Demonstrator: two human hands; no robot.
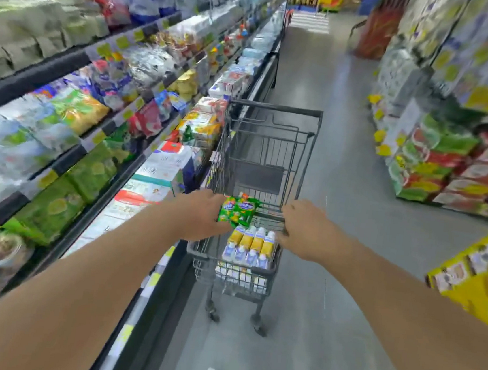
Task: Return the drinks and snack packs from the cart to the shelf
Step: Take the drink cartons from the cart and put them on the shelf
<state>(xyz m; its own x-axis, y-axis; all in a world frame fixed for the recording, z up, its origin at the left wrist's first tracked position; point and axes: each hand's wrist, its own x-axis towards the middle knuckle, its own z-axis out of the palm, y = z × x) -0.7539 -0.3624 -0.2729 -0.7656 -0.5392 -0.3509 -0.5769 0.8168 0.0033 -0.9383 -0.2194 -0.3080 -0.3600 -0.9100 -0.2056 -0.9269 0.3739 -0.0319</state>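
Note:
A dark wire cart (272, 133) stands in the aisle ahead of me, close to the shelf (96, 145) on the left. In its near basket lie green snack packs (238, 210) on top of a pack of yellow and white drink bottles (250, 245). My left hand (203, 213) rests at the cart's left rim, touching the green snack packs; whether it grips them or the handle is unclear. My right hand (304, 227) is closed over the cart's handle on the right side.
The left shelf holds rows of bagged snacks and boxed goods with yellow price tags. Stacked colourful cases (449, 164) line the right side of the aisle, and a yellow box display (477, 272) juts out near my right arm. Grey floor (343, 171) runs ahead.

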